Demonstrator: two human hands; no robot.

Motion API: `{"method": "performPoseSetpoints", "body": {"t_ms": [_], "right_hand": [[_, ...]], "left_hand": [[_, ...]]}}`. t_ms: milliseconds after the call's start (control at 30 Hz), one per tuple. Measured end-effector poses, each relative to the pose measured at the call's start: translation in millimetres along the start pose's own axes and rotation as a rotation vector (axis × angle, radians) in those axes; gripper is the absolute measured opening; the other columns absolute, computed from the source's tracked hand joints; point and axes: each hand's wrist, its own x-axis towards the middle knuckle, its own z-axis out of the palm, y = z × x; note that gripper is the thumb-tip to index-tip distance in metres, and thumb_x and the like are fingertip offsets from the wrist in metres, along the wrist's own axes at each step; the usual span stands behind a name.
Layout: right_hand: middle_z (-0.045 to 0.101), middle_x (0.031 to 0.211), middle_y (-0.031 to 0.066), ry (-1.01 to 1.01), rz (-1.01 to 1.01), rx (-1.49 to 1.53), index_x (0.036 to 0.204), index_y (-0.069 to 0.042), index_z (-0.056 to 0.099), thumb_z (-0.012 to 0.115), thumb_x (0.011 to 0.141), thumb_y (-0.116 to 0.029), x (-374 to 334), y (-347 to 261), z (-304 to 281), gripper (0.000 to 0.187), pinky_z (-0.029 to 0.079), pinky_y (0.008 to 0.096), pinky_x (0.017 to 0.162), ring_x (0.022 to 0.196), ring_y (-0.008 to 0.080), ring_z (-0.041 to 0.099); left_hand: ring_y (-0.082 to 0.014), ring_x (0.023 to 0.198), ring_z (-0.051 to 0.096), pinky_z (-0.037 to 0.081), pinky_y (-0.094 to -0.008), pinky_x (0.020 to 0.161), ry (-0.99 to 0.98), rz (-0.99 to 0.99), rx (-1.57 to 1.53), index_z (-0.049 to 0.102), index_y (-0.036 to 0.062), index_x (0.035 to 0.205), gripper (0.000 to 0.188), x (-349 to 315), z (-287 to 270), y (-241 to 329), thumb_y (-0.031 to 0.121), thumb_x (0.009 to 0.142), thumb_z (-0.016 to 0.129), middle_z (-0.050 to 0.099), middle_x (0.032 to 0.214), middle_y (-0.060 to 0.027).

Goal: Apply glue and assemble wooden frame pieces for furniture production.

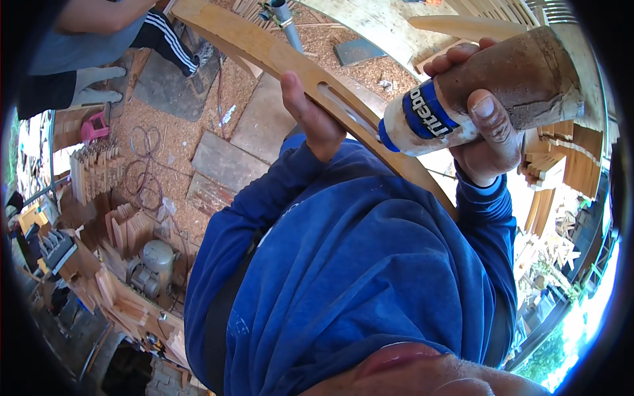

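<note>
A long wooden piece (257, 49) runs slantwise from the far left down toward my right side, with an elongated slot cut in its edge. My left hand (314, 122) grips its near side, thumb up along the wood and the other fingers partly hidden. In my right hand (492, 135) is a glue bottle (429, 119), tilted with its blue tip pointing down and left, close to the slot. Its upper part is wrapped in dirty brown material. Pale glue shows inside the slot (347, 105). Whether the tip touches the wood, I cannot tell.
Another person's arm (109, 16) and legs are at the far left. Sawdust and flat boards (228, 162) cover the floor. A coiled hose (145, 171), a grey motor (157, 257) and stacked wooden parts (96, 171) lie left. More wooden slats (492, 30) are at far right.
</note>
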Motion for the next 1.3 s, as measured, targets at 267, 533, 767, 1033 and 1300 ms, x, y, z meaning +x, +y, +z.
{"method": "performPoseSetpoints", "body": {"t_ms": [267, 533, 767, 1033, 1300], "right_hand": [[0.065, 0.121, 0.0214, 0.086, 0.025, 0.07, 0.14, 0.003, 0.046, 0.078, 0.083, -0.026, -8, -3, 7, 0.072, 0.052, 0.0459, 0.103, 0.111, 0.0356, 0.067], [0.065, 0.121, 0.0198, 0.08, -0.014, 0.059, 0.14, 0.0, 0.047, 0.078, 0.084, -0.027, 10, 3, 20, 0.07, 0.054, 0.045, 0.099, 0.109, 0.034, 0.068], [0.066, 0.12, 0.0225, 0.091, -0.065, 0.078, 0.139, 0.003, 0.047, 0.076, 0.086, -0.025, 30, 7, 30, 0.066, 0.055, 0.044, 0.096, 0.107, 0.035, 0.069], [0.072, 0.097, 0.0146, 0.28, 0.185, 0.096, 0.111, 0.005, 0.065, 0.09, 0.075, -0.03, 58, -23, 70, 0.056, 0.056, 0.0348, 0.084, 0.09, 0.0237, 0.069], [0.038, 0.146, 0.018, 0.225, -0.112, 0.306, 0.155, -0.003, 0.022, 0.087, 0.079, -0.014, 76, -16, 97, 0.1, 0.055, 0.0371, 0.078, 0.097, 0.0252, 0.062]], "left_hand": [[-0.0229, 0.063, 0.06, 0.051, -0.0354, 0.057, -0.014, 0.119, 0.047, 0.055, 0.0063, 0.082, 0.09, 1, 0, -3, 0.092, 0.085, 0.027, 0.056, 0.069, -0.0074], [-0.0217, 0.072, 0.059, 0.049, -0.035, 0.067, -0.029, 0.056, -0.056, 0.054, 0.0085, 0.088, 0.082, -5, 6, -1, 0.087, 0.089, 0.029, 0.054, 0.075, -0.0067], [-0.0261, 0.112, 0.056, 0.047, -0.0378, 0.097, -0.184, 0.025, -0.218, 0.037, 0.0019, 0.143, 0.091, -3, 6, -6, 0.076, 0.091, 0.047, 0.05, 0.123, -0.0152], [-0.031, 0.131, 0.05, 0.042, -0.0426, 0.11, -0.332, 0.023, -0.162, 0.024, -0.0007, 0.154, 0.102, -11, 14, 9, 0.08, 0.093, 0.035, 0.043, 0.147, -0.0213], [-0.0266, 0.128, 0.052, 0.042, -0.0408, 0.107, -0.334, 0.094, -0.065, 0.037, 0.0076, 0.153, 0.093, -16, 18, 12, 0.08, 0.095, 0.024, 0.05, 0.145, -0.0104]]}}
